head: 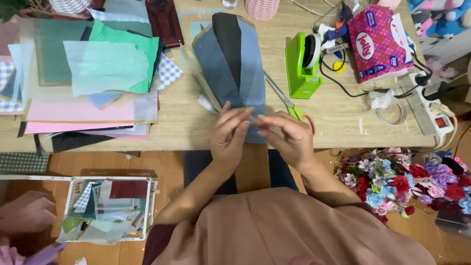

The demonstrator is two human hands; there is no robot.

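Note:
A cone-shaped wrap of blue and black paper sheets (234, 59) lies on the wooden table (338, 115), its narrow end toward me. My left hand (228, 135) presses on that narrow end with fingers spread. My right hand (286, 135) pinches at the same end from the right; something small may sit between its fingertips, too small to tell. Green-handled scissors (287, 100) lie just behind my right hand.
Stacked coloured paper sheets (98, 68) cover the table's left. A green tape dispenser (304, 64), a pink tissue pack (375, 41), a clear tape roll (392, 114) and a power strip (431, 115) sit right. Paper flowers (407, 184) and a white scrap box (108, 208) lie on the floor.

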